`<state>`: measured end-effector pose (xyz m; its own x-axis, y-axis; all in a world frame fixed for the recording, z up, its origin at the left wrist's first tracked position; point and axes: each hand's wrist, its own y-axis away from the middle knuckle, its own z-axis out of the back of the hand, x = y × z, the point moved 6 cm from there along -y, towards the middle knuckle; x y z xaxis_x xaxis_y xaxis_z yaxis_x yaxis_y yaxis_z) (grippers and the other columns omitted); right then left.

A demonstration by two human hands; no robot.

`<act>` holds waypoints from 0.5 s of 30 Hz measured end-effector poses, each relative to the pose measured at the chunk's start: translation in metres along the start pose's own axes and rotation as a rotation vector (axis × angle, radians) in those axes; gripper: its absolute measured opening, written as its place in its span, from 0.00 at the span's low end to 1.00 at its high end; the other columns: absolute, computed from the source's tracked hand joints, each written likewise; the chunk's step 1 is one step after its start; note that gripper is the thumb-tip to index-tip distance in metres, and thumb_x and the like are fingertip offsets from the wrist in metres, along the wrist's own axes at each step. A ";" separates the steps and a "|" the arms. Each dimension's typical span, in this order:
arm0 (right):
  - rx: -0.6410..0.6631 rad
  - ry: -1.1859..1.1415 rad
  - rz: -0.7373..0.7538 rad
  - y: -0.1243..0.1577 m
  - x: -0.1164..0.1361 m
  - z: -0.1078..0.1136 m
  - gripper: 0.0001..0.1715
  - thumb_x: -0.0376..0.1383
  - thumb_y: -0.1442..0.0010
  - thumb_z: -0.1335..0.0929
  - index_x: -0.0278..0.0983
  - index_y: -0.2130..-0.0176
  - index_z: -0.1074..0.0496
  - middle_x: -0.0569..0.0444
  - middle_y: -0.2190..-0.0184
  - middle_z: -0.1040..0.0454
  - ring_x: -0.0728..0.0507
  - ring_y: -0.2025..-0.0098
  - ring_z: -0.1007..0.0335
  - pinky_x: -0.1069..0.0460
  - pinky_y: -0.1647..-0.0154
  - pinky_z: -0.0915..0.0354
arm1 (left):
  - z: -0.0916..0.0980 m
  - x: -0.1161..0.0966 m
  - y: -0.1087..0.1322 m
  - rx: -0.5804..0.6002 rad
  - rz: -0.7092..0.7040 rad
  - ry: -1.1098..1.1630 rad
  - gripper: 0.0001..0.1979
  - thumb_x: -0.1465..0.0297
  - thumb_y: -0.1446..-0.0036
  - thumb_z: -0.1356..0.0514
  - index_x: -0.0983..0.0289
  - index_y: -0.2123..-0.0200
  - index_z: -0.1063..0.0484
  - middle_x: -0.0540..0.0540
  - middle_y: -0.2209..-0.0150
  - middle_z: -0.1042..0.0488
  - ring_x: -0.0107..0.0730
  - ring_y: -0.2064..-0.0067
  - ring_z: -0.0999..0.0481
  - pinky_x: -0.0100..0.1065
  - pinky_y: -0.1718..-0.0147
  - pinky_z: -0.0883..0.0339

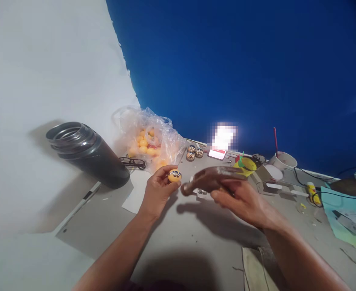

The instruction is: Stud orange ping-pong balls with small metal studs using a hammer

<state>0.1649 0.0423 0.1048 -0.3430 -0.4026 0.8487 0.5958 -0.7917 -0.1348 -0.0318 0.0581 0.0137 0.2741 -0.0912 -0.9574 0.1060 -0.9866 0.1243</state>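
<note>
My left hand (pixel 159 190) pinches a small yellow-orange ball (pixel 173 178) between thumb and fingers. Dark and silvery shiny pieces cover part of the ball's upper side. My right hand (pixel 241 198) is closed around a hammer (pixel 210 180) with a brown, worn-looking head. The hammer's round face points left, close to the ball but apart from it; most of its handle is hidden by the hand. Below the hammer head, some small shiny silvery pieces (pixel 201 192) lie on the table, partly covered. Farther back sit several balls (pixel 191 155) with a similar shiny pattern.
A clear plastic bag (pixel 166 133) of yellow-orange balls lies against the wall. Left of it stand an uncapped dark flask (pixel 90 155) and eyeglasses (pixel 135 163). To the right are a yellow container (pixel 247 165), a white cup (pixel 284 160), cables and a blue-green sheet (pixel 332 206).
</note>
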 end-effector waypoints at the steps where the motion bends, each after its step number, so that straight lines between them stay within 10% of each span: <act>1: -0.105 0.048 0.000 0.000 -0.002 0.003 0.18 0.36 0.32 0.38 0.43 0.48 0.23 0.50 0.62 0.21 0.37 0.52 0.26 0.43 0.47 0.33 | -0.002 0.001 0.001 0.012 0.015 -0.020 0.23 0.74 0.59 0.27 0.62 0.56 0.22 0.51 0.64 0.22 0.28 0.65 0.26 0.29 0.67 0.33; 15: -0.257 0.387 -0.068 0.005 -0.015 -0.010 0.17 0.39 0.35 0.35 0.41 0.51 0.21 0.47 0.63 0.19 0.37 0.62 0.25 0.45 0.59 0.33 | -0.010 0.000 0.006 0.063 -0.028 -0.178 0.21 0.73 0.59 0.27 0.63 0.58 0.19 0.53 0.61 0.18 0.33 0.63 0.22 0.32 0.64 0.29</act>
<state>0.1661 0.0398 0.0862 -0.6494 -0.4489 0.6138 0.3799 -0.8907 -0.2495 -0.0218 0.0539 0.0174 0.0977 -0.0811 -0.9919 0.0500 -0.9950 0.0863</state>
